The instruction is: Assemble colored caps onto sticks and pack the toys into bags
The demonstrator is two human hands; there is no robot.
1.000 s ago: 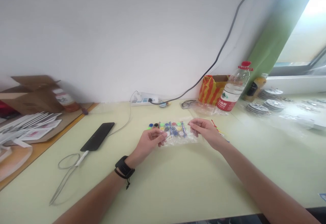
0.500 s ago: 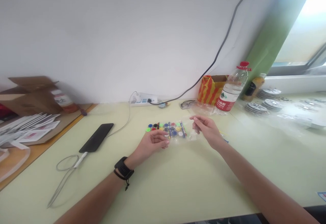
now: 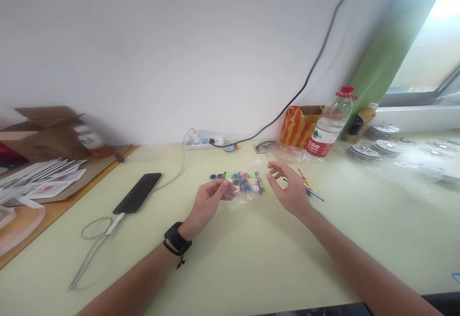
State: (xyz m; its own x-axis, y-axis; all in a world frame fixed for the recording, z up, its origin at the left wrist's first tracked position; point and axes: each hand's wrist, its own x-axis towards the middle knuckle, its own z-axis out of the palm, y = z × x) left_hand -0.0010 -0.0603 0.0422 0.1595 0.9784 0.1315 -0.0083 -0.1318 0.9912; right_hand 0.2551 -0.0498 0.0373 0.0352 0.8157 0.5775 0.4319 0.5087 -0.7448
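Observation:
My left hand [image 3: 209,203], with a dark watch on its wrist, is closed in a pinch on a clear plastic bag [image 3: 242,202]. Beneath and behind the crinkled film lie several small paint pots [image 3: 246,182] in blue, green, red, yellow and white, with dark blue strips between some of them; how far the film covers them I cannot tell. My right hand [image 3: 290,189] hovers right of the pots, thumb and fingers apart, holding nothing visible. Thin plastic sticks [image 3: 313,194] in red, yellow and blue lie just beyond it, partly hidden by the hand.
A black phone [image 3: 137,193] with a white cable lies at left. Along the wall are a power strip [image 3: 199,143], glasses [image 3: 266,146], a striped bag [image 3: 299,127] and a large water bottle [image 3: 328,127]. Stacked discs [image 3: 363,152] stand right; a cardboard box [image 3: 46,136] stands left.
My right hand has opened from a pinch, uncovering more of the coloured sticks. My left hand has lifted and turned slightly, with the clear film now bunched in front of the pots.

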